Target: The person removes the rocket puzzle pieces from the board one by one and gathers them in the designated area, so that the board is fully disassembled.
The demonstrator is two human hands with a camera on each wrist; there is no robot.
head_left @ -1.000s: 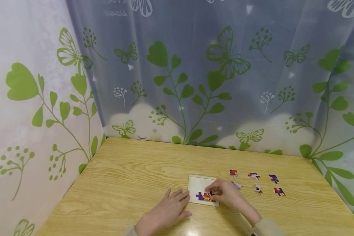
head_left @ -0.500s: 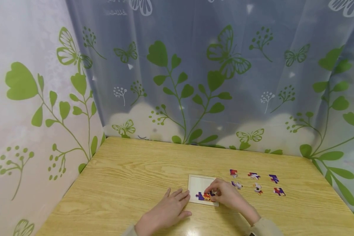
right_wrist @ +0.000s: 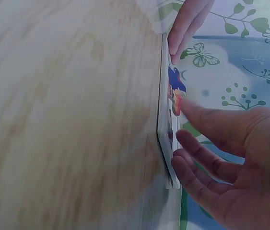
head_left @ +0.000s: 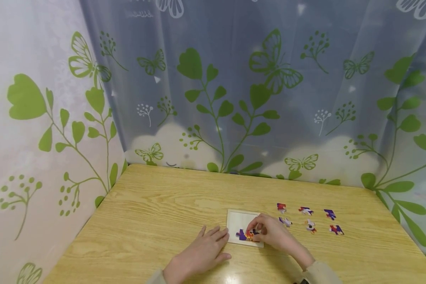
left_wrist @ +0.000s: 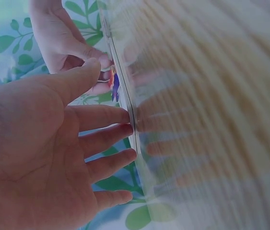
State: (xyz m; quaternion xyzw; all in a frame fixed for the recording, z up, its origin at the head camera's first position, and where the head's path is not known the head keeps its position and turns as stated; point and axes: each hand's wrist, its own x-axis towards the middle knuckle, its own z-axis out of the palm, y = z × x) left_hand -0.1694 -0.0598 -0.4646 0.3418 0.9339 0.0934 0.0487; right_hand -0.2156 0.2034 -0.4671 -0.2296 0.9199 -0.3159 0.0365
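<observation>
In the head view a pale square puzzle tray (head_left: pixel 234 223) lies on the table, with joined purple and orange jigsaw pieces (head_left: pixel 241 235) along its near side. My right hand (head_left: pixel 275 232) reaches over the tray's right side and pinches an orange jigsaw piece (right_wrist: pixel 177 104) between thumb and fingers. Seen from the right wrist, that piece and its purple neighbour stand slightly tilted up from the tray. The right fingers hide part of the pieces. My left hand (head_left: pixel 202 252) rests on the table with straight fingers, their tips touching the tray's left edge.
Right of the tray, loose jigsaw pieces lie in two rows, among them a red one (head_left: pixel 281 208), a purple one (head_left: pixel 329 214) and a white one (head_left: pixel 310 226). A patterned curtain (head_left: pixel 213 98) stands behind the wooden table (head_left: pixel 156 205).
My right fingers have shifted slightly over the pieces in the tray, and the pieces have moved a little with them. The left hand has stayed in place.
</observation>
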